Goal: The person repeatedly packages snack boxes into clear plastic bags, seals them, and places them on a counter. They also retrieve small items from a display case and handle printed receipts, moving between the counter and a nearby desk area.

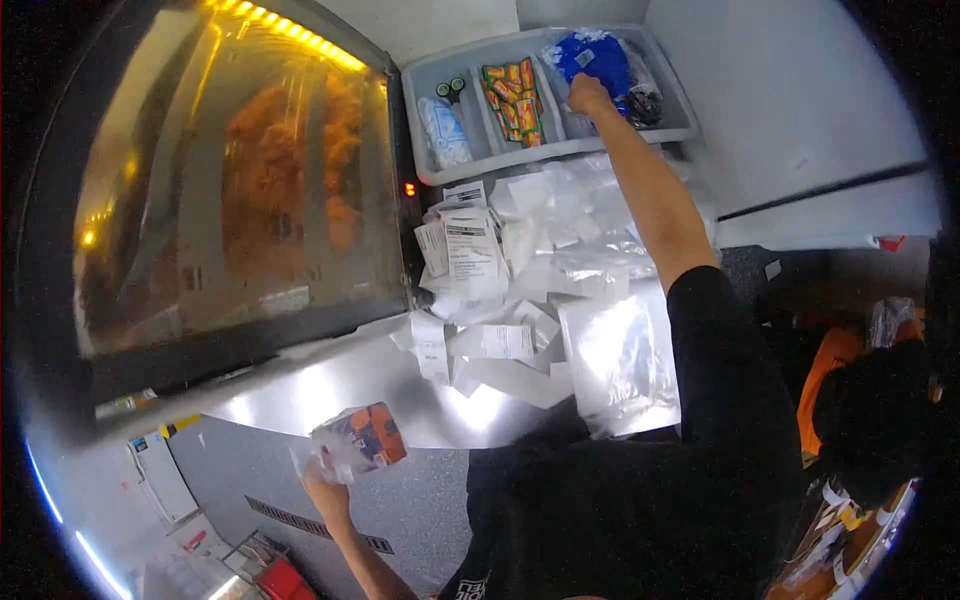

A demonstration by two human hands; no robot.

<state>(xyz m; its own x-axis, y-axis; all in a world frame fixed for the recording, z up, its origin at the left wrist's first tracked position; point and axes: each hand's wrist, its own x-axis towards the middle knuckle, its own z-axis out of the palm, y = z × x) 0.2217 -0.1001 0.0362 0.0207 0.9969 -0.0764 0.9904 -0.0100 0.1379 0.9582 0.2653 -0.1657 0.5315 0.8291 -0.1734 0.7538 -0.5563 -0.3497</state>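
My left hand (327, 487) grips the gathered top of a clear plastic bag with an orange-and-black printed package (364, 440) inside, held over the floor beside the steel counter (300, 397). My right hand (589, 95) reaches into the right compartment of a grey divided tray (555, 148), at the lower edge of a blue plastic packet (606, 64); its fingers are partly hidden, so whether they hold anything is unclear. The tray's middle compartment holds several red, yellow and green sachets (517, 101). Green-and-black-handled scissors (451, 90) and a blue-and-white plastic packet (445, 131) lie in its left compartment.
A lit glass-fronted cabinet (277, 180) with orange-brown food stands at left. Printed paper slips (472, 251) and clear plastic bags (619, 352) cover part of the counter. At lower left are a red container (285, 581) and a floor drain grate (289, 517). Shelving is at right.
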